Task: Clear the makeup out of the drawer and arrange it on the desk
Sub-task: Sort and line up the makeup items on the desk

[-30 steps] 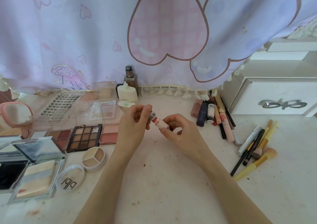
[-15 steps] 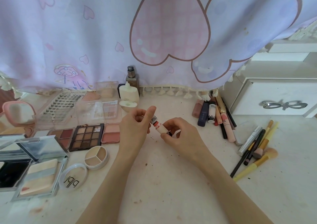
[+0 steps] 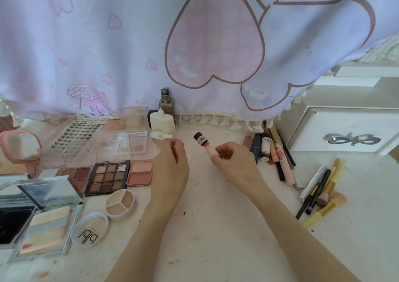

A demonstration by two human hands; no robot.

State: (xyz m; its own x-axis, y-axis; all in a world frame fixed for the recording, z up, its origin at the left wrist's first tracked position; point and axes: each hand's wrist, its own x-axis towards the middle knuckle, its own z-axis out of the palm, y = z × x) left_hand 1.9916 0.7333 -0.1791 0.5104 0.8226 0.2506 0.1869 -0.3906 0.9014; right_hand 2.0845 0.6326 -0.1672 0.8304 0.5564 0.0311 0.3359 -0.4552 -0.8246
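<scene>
My right hand [image 3: 235,165] grips a small pink lip tube [image 3: 205,145] with a black cap marked PINK, holding it tilted above the middle of the white desk [image 3: 216,227]. My left hand [image 3: 170,165] hovers just left of the tube, apart from it, fingers loosely curled and holding nothing. The white drawer [image 3: 345,132] with a silver bow handle sits shut at the right. A row of lip tubes and pencils [image 3: 265,150] lies beside it.
Makeup brushes [image 3: 321,191] lie at the right. Eyeshadow palettes [image 3: 108,177], compacts [image 3: 43,227], a round concealer pot [image 3: 121,204], a lash tray [image 3: 75,135] and a pink mirror [image 3: 19,145] fill the left. Foundation bottles [image 3: 162,123] stand at the back under a hanging curtain [image 3: 194,44].
My left hand has let go of the lip tube's cap end and drawn a little to the left. The right hand keeps the tube, now capped and tilted up.
</scene>
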